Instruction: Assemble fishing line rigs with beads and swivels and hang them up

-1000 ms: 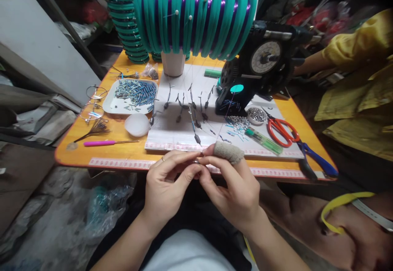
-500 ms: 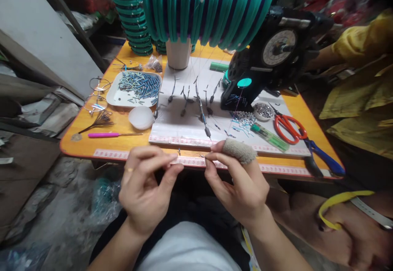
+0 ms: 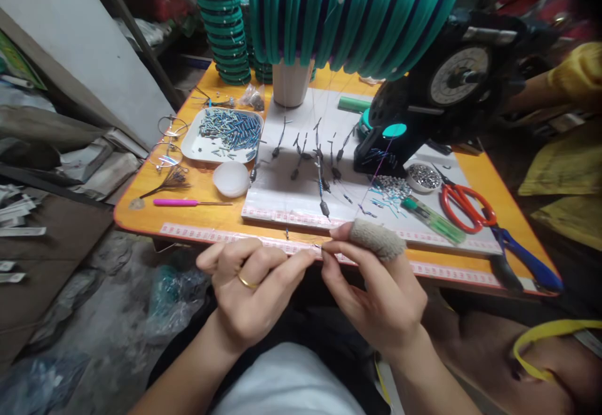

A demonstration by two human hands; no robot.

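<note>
My left hand [image 3: 254, 286], with a ring on one finger, and my right hand [image 3: 376, 289] meet at the front edge of the orange table [image 3: 207, 214]. Their fingertips pinch a tiny metal fitting [image 3: 321, 251] on a thin fishing line. A small piece [image 3: 286, 234] hangs on the line just left of the fingers. A cloth guard [image 3: 376, 239] covers my right index finger. Several dark rigs [image 3: 320, 170] lie on the white sheet [image 3: 282, 195] beyond my hands.
A white tray of blue tubes [image 3: 226, 133], a round white lid [image 3: 230, 178], a pink-handled needle [image 3: 188, 202], red scissors [image 3: 463, 205], blue pliers [image 3: 527, 261] and a green lighter [image 3: 433, 219] lie on the table. Teal foam spools [image 3: 348, 14] and a black winder [image 3: 451, 89] stand behind. A person in yellow [image 3: 564, 120] sits at right.
My hands first drew apart along the line, then came back together at the fitting. The view has shifted, so the table appears further right.
</note>
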